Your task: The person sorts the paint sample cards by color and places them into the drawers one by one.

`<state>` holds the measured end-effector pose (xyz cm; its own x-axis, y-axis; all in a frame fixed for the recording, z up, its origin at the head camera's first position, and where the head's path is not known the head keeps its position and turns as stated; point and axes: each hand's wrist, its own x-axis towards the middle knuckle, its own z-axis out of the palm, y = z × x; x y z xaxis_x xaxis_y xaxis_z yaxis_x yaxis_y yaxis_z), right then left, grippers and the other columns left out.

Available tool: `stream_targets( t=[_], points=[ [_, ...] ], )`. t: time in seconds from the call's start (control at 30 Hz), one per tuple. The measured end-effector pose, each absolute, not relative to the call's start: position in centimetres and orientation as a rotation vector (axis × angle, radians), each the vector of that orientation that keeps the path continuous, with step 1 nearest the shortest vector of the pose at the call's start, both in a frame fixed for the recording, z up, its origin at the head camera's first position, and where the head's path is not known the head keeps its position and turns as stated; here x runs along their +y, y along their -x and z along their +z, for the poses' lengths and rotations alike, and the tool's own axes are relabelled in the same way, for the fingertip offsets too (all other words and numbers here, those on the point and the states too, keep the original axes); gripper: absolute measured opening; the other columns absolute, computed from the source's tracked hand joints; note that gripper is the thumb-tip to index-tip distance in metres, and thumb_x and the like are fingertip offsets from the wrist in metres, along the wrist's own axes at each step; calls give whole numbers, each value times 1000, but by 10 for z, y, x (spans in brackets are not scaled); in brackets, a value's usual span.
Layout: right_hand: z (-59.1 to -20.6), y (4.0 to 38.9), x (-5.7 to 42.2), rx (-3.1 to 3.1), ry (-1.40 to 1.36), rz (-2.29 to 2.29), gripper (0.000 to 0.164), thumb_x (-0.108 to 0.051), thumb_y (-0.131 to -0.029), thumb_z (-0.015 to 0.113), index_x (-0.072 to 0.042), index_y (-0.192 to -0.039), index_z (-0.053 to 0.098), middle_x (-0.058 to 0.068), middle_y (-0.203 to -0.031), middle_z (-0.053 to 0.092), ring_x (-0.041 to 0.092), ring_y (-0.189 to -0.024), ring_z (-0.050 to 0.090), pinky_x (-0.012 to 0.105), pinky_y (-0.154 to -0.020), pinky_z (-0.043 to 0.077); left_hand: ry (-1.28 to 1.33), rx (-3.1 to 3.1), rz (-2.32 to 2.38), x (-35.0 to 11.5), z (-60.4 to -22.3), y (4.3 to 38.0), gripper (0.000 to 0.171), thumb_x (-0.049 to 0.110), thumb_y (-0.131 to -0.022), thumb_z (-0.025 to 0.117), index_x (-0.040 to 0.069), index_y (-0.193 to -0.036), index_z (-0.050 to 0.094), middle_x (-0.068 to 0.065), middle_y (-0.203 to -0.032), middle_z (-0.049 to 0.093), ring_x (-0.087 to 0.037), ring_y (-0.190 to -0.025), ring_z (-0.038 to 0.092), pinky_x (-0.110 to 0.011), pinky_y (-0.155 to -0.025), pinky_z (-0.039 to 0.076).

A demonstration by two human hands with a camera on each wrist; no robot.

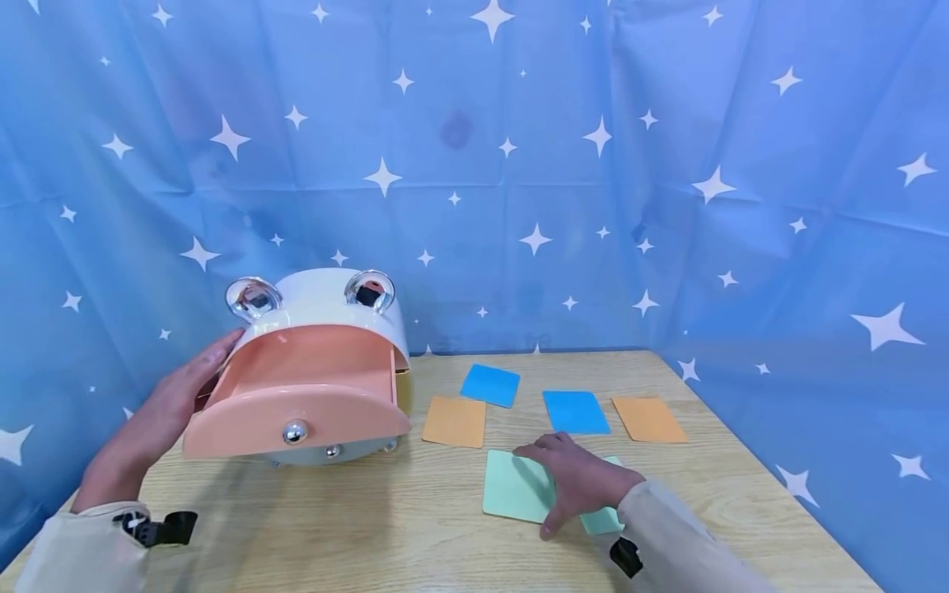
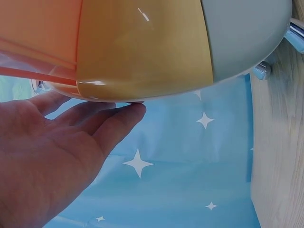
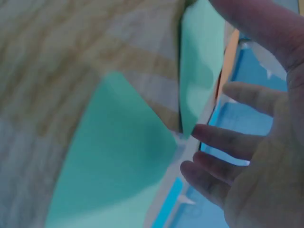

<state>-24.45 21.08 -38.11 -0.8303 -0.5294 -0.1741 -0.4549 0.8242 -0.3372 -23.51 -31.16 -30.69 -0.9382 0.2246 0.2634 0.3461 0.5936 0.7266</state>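
A white frog-shaped drawer cabinet (image 1: 317, 295) with shiny round eyes stands at the left of the table. Its pink top drawer (image 1: 296, 420), with a silver knob, is pulled out. My left hand (image 1: 169, 402) rests against the cabinet's side with fingers extended, their tips partly behind it; the left wrist view shows the fingers along the edge beside a gold drawer front (image 2: 142, 47). Over two mint-green cards my right hand (image 1: 582, 476) hovers palm down, thumb and fingers spread. It partly covers the left green card (image 1: 515, 486) and the right green card (image 3: 114, 156).
Behind the green cards lie two blue cards (image 1: 491, 385) and two orange cards (image 1: 650, 420), spread flat on the wooden table (image 1: 415, 527). A blue star-printed curtain (image 1: 474, 206) hangs at the back and along the sides.
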Motion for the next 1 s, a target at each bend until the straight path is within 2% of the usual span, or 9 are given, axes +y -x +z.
stream_targets(
  t=[0.07,0.17,0.27,0.33,0.47,0.53,0.67,0.9,1.0],
  points=[
    [-383,244,210,2751,767,-399,104,-42,-62,96,-16,-149,47,10,-140,49,33,-132,42,56,-97,50,480,-2673,-1267,-312,-308,235,54,41,-110,13,29,-163,9,-6,-150,43,24,-110,40,-11,-82,47],
    [-383,244,209,2761,803,-376,95,-40,-63,95,-16,-144,52,6,-132,51,26,-123,43,49,-92,51,476,-2671,-1271,-312,-308,235,54,41,-110,13,29,-163,8,5,-146,45,23,-111,40,-36,-94,57],
    [-382,244,208,2765,828,-361,86,-39,-64,94,-16,-139,58,2,-126,51,21,-116,43,42,-88,51,466,-2666,-1285,-311,-308,234,55,41,-110,12,29,-163,7,5,-147,45,18,-114,42,-69,-100,46],
    [-382,244,208,2765,829,-361,81,-38,-65,94,-17,-136,60,1,-124,50,20,-114,43,39,-86,52,469,-2661,-1310,-309,-308,233,55,42,-110,12,28,-163,6,-8,-151,42,16,-116,41,-78,-100,38],
    [-381,243,209,2749,829,-370,76,-37,-66,94,-19,-133,62,1,-123,50,20,-114,43,37,-84,52,477,-2657,-1336,-307,-306,232,56,42,-110,12,27,-163,6,-23,-155,35,15,-117,40,-79,-100,36],
    [-379,243,210,2736,835,-387,73,-36,-67,93,-20,-132,62,2,-125,50,21,-116,44,38,-84,52,460,-2670,-1309,-307,-306,232,56,43,-110,11,27,-163,6,-21,-152,39,20,-112,40,-69,-100,47],
    [-371,246,213,2710,850,-457,71,-35,-74,89,-19,-136,59,5,-132,50,24,-119,50,41,-86,52,465,-2672,-1301,-306,-305,233,57,43,-110,12,25,-163,7,-18,-151,42,22,-111,40,-65,-99,49],
    [-348,251,214,2713,961,-568,66,-37,-84,80,-20,-142,54,9,-140,48,31,-125,53,52,-93,50,473,-2669,-1270,-308,-304,233,57,42,-110,12,23,-163,9,28,-129,49,22,-109,44,-63,-99,50],
    [-336,253,211,2728,998,-594,63,-40,-87,77,-19,-142,54,9,-141,48,29,-124,54,51,-94,52,477,-2664,-1273,-309,-304,233,57,41,-110,13,22,-163,9,34,-123,47,22,-109,45,-44,-96,56]
  ],
)
